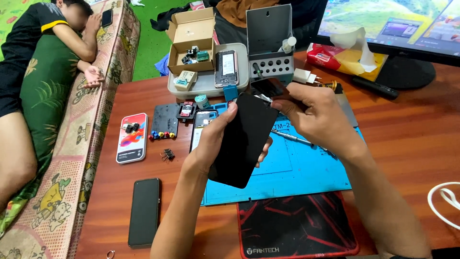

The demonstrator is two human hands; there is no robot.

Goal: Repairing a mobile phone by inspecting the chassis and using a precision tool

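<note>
A head-worn camera looks down at 2 bare hands over a wooden table (407, 139). The left hand (215, 136) is clamped on a black phone screen panel (244, 141), with the thumb across the front and the fingers wrapped behind its left edge. The panel is held above a blue repair mat (306, 168), its long axis running from the lower left up toward the upper right, tilted slightly away from the viewer. The right hand (311, 115) meets the panel at its upper right corner, its fingertips pinched together on a dark film or thin layer there; exactly what it pinches is hard to tell. So the work point lies at the far top end, nearest the right hand. A thin metal tool (297, 139) lies on the mat beneath. An opened phone frame (226, 68) rests in a grey tray (206, 84) beyond. Another black phone (144, 212) lies near the left table edge.
</note>
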